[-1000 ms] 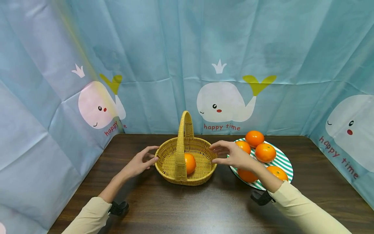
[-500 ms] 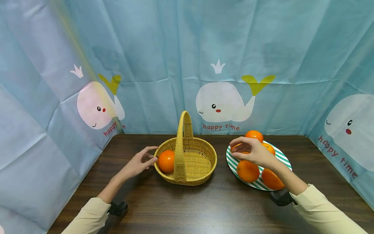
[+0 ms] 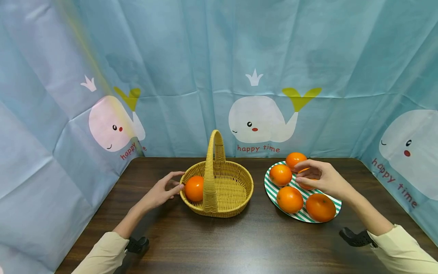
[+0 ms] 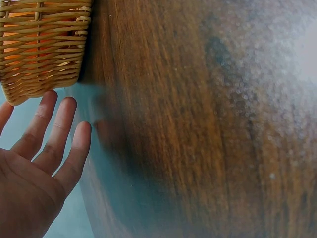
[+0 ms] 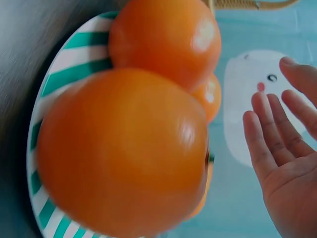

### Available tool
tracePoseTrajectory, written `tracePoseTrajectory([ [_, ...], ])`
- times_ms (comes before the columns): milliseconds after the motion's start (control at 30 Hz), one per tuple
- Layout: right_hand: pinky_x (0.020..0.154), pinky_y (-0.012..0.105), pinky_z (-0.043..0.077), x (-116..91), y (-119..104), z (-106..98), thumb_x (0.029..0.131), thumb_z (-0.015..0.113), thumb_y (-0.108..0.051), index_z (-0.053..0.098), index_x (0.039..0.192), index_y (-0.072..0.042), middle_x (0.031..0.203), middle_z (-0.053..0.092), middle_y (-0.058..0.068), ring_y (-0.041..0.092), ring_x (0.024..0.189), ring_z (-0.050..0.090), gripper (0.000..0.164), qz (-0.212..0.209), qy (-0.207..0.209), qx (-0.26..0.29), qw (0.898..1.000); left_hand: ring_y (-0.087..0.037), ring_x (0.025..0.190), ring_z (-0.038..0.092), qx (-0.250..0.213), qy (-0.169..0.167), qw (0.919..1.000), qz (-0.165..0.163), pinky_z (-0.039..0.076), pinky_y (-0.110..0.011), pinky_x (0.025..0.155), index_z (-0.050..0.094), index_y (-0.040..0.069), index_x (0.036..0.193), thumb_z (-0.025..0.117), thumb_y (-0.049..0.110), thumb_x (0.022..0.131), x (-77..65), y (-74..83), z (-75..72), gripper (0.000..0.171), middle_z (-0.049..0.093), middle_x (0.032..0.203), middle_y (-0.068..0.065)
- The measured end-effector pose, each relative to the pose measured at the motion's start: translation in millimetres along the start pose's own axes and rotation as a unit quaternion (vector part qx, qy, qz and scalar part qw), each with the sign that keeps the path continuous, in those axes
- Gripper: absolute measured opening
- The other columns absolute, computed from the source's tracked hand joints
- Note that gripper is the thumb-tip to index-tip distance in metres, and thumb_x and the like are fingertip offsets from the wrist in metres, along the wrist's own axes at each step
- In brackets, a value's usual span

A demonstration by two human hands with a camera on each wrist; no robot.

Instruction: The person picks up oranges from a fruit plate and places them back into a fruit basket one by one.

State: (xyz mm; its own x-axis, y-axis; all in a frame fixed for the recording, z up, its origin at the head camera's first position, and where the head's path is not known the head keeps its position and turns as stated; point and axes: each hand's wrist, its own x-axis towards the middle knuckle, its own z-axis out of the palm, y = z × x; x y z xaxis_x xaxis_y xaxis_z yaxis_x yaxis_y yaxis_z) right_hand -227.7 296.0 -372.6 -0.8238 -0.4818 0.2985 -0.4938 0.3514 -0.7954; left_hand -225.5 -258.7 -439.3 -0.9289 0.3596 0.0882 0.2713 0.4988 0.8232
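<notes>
Basket of yellow wicker near the far edge of the table, slightly left of the middle, with one orange inside at the left end and a left hand, fingers relaxed and unclenched, at the left rim. Toward the far right corner, a green-and-white striped plate with five more oranges, and over the plate's right edge a right hand with loose, released fingers.

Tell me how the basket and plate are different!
The basket is yellow and woven; the plate has green and white stripes. The basket has a tall handle; the plate shows none. The basket holds one orange fruit; the plate holds five I can see. Both stand on the brown table.
</notes>
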Motion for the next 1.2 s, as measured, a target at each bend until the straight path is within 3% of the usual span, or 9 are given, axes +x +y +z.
tracePoseTrajectory([
  [67, 0.076, 0.041, 0.059, -4.9, 1.4, -4.1, 0.095, 0.072, -0.002, 0.065, 0.123, -0.001, 0.116, 0.067, 0.017, 0.024, 0.099, 0.07, 0.029, 0.006, 0.004, -0.001, 1.0, -0.034, 0.108, 0.064, -0.002, -0.001, 1.0, -0.002, 0.057, -0.051, 0.079, 0.045, 0.013, 0.15, 0.063, 0.023, 0.104, -0.3, -0.1, -0.1, 0.05, 0.063, 0.127, -0.022],
  [333, 0.077, 0.028, 0.058, -24.5, 7.7, -13.5, 0.095, 0.072, -0.001, 0.063, 0.124, 0.005, 0.115, 0.064, 0.026, 0.018, 0.097, 0.071, 0.031, 0.013, 0.023, -0.053, 0.998, -0.036, 0.11, 0.063, 0.001, 0.003, 1.0, -0.007, 0.058, -0.049, 0.079, 0.045, 0.013, 0.15, 0.062, 0.024, 0.104, -2.0, -0.3, -0.3, 0.05, 0.061, 0.13, -0.024],
  [633, 0.076, 0.028, 0.058, -50.0, 20.3, -26.2, 0.093, 0.072, 0.005, 0.061, 0.125, 0.009, 0.117, 0.064, 0.023, 0.016, 0.098, 0.07, 0.034, 0.008, 0.028, -0.052, 0.998, -0.035, 0.109, 0.063, 0.001, 0.005, 1.0, -0.005, 0.058, -0.049, 0.078, 0.045, 0.013, 0.15, 0.062, 0.024, 0.104, -2.6, -1.1, 0.2, 0.05, 0.062, 0.129, -0.023],
  [900, 0.083, 0.026, 0.055, -73.0, 28.8, -33.5, 0.088, 0.075, 0.007, 0.053, 0.136, 0.007, 0.127, 0.062, -0.006, 0.006, 0.109, 0.063, 0.053, -0.006, -0.01, -0.083, 0.997, -0.035, 0.109, 0.063, 0.004, 0.003, 1.0, -0.002, 0.058, -0.049, 0.078, 0.044, 0.013, 0.15, 0.062, 0.024, 0.105, -2.7, -0.2, -0.4, 0.05, 0.062, 0.129, -0.023],
  [1200, 0.083, 0.031, 0.056, -87.0, 34.7, -27.6, 0.084, 0.079, 0.004, 0.044, 0.145, 0.004, 0.139, 0.047, -0.023, 0.003, 0.117, 0.056, 0.071, 0.008, -0.043, -0.094, 0.995, -0.033, 0.106, 0.065, 0.0, -0.003, 1.0, 0.002, 0.057, -0.051, 0.079, 0.044, 0.013, 0.151, 0.062, 0.023, 0.105, -0.9, -0.7, 0.6, 0.05, 0.063, 0.127, -0.022],
])
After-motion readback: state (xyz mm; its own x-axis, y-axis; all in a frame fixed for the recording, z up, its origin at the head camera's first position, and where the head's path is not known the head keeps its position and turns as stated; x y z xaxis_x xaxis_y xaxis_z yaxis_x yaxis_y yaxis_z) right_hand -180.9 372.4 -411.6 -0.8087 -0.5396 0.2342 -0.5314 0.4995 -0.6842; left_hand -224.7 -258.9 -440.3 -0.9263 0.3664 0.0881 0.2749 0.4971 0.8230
